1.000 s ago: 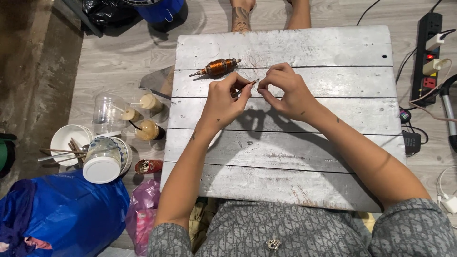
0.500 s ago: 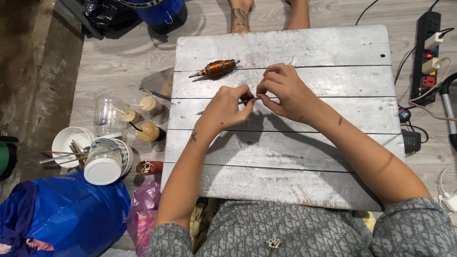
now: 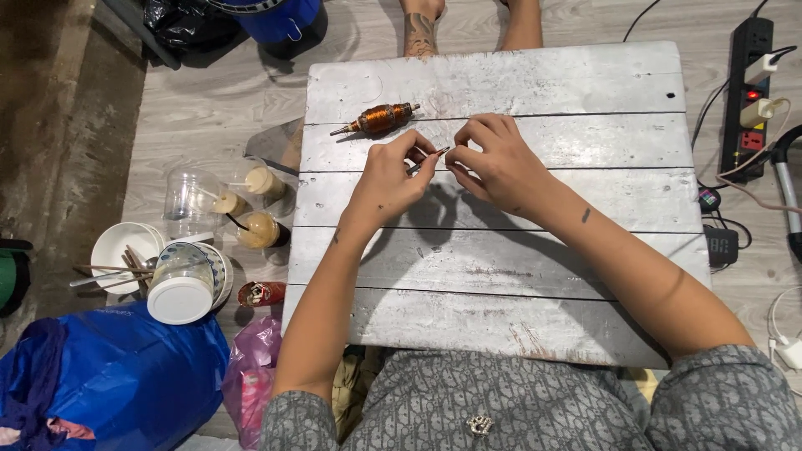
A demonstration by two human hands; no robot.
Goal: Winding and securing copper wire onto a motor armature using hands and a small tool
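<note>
Thin metal rod (image 3: 428,159): pinched between fingers of left hand (image 3: 388,179) and right hand (image 3: 501,163), both closed on it, above mid-desk (image 3: 585,83). Copper-wound armature (image 3: 380,119): just beyond left hand, lying on desk, untouched.

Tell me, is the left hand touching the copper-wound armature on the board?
Apart. The head view shows the left hand below the copper-wound armature, with a strip of bare white board between them.
</note>
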